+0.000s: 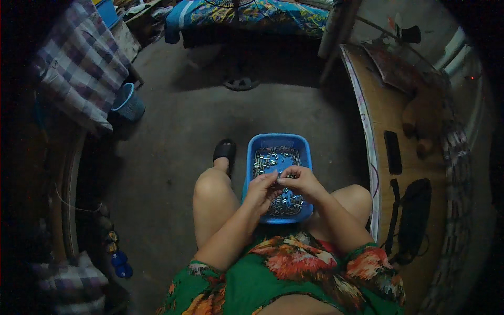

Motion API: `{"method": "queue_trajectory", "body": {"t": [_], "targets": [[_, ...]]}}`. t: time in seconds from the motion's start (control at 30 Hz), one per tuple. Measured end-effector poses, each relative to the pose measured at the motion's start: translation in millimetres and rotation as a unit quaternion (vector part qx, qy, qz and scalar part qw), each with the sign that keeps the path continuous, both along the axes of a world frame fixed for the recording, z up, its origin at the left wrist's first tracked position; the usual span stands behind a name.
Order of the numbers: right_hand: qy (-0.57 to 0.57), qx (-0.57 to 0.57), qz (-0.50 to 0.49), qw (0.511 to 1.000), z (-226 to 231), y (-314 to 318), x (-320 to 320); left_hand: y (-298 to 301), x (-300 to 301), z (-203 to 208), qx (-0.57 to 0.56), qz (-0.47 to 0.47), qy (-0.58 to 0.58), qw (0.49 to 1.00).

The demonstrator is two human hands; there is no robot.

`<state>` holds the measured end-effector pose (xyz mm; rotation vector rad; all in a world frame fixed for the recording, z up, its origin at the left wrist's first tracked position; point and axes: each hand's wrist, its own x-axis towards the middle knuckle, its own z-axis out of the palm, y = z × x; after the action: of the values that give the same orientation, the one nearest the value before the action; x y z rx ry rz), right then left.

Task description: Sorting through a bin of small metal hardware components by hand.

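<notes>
While both hands [283, 185] pinch small metal pieces [286, 178], fingers narrow, the blue basket [278, 140] runs lengthwise away.

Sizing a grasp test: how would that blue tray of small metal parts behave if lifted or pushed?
The blue tray is probably heavy for its size: small metal parts cover most of its floor. The loose parts would likely slide and shift if it tilts. It sits between the knees under the left hand and right hand, so a push could tip it.

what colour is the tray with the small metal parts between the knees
Blue: the tray is plain blue plastic, seen in the head view.
</notes>
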<state>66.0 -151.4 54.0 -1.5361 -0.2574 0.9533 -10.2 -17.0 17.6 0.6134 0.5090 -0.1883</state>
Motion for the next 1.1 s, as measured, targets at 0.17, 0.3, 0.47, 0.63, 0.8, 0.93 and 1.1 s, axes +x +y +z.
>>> {"method": "queue_trajectory", "body": {"t": [0.17, 0.3, 0.47, 0.63, 0.8, 0.93, 1.1], "targets": [[0.3, 0.126, -0.078, 0.942, -6, -5, 12, 3, -3, -2, -0.013, 0.043, 0.016, 0.999], [0.406, 0.229, -0.078, 0.881, -15, -9, 20, 6, 1, -5, -0.031, 0.099, 0.029, 0.994], [0.418, 0.077, -0.064, 0.903, -56, 2, 19, 8, 8, 1, -0.058, 0.129, -0.016, 0.99], [0.364, 0.086, -0.098, 0.922, -47, 5, 19, 12, 5, -11, -0.04, 0.136, -0.016, 0.99], [0.312, 0.1, -0.095, 0.94, -25, 7, 15, 12, 3, -12, -0.02, 0.134, 0.003, 0.991], [0.302, 0.134, -0.062, 0.942, -26, 1, 16, 8, 1, -8, -0.014, 0.108, -0.013, 0.994], [0.255, 0.096, -0.086, 0.958, -18, 5, 12, 7, 1, -9, -0.024, 0.092, -0.007, 0.995]]}}
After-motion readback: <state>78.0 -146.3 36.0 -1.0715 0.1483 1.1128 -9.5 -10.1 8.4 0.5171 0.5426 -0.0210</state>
